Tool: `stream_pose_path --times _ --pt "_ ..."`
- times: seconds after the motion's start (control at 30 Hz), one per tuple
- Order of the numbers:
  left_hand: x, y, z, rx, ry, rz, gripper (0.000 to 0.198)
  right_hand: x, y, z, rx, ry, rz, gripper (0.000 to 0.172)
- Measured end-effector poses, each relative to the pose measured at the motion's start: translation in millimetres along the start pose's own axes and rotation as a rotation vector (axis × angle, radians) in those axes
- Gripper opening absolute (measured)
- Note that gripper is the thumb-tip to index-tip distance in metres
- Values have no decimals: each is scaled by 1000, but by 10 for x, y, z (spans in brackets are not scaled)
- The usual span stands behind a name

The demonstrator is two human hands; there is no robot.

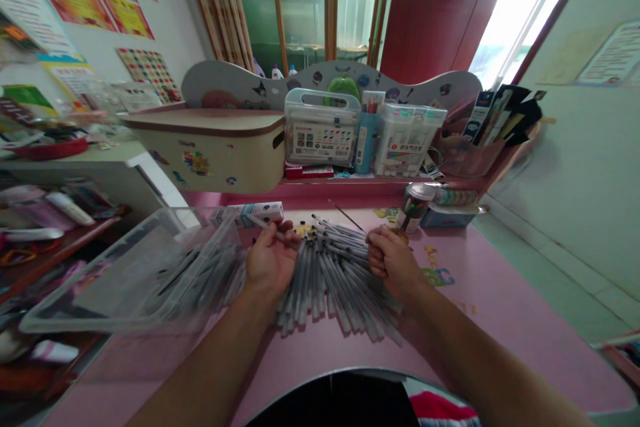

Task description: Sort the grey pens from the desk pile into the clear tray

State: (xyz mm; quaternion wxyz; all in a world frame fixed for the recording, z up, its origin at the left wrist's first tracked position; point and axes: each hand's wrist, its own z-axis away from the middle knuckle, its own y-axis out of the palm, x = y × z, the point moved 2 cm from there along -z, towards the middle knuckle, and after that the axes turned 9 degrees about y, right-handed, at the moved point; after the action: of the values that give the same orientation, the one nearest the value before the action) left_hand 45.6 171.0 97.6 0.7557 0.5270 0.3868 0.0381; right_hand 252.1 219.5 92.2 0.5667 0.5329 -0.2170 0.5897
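Pink desk (480, 340) spreads out before a window (303, 13), its raised shelf lined with a cream storage box (215, 150), a clear handled case (323, 137) and a marker case (407, 143). At center, we work bare-handed over a fanned pile of translucent pen barrels (343, 283), dark ends bunched toward the shelf. Our left hand (273, 260), palm turned up at the pile's left edge, pinches a pale, slim tube (259, 221) between thumb and fingers. Our right hand (393, 260) is at the pile's right side, fingers clenched on a thin, dark stick (347, 215) slanting away to the left. Beside us at left sits a clear plastic bin (100, 327), blurred slender pieces showing through its wall; a lidded jar (416, 203) stands beyond our right hand.
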Motion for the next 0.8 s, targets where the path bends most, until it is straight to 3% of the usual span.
stream_pose_path --times 0.07,0.13,0.2,0.27,0.4,0.53,0.67,0.8 --pt "82 27 126 122 -73 -78 8 -21 30 37 -16 -87 97 24" --pt "204 51 284 275 -160 -173 20 -67 83 97 30 -207 314 19" --pt "309 51 405 339 -211 -244 22 -116 135 161 105 -337 545 12" --pt "365 38 456 307 -238 -266 15 -148 153 203 161 -398 641 5" --pt "361 41 441 200 -357 -183 26 -99 112 216 92 -469 588 31" --pt "395 73 492 200 -538 -111 27 -51 125 235 -5 -643 667 27" --pt "503 55 611 187 -663 -61 26 -108 186 265 42 -683 770 26" --pt "558 30 671 107 -699 -64 29 -138 215 286 89 -700 820 26"
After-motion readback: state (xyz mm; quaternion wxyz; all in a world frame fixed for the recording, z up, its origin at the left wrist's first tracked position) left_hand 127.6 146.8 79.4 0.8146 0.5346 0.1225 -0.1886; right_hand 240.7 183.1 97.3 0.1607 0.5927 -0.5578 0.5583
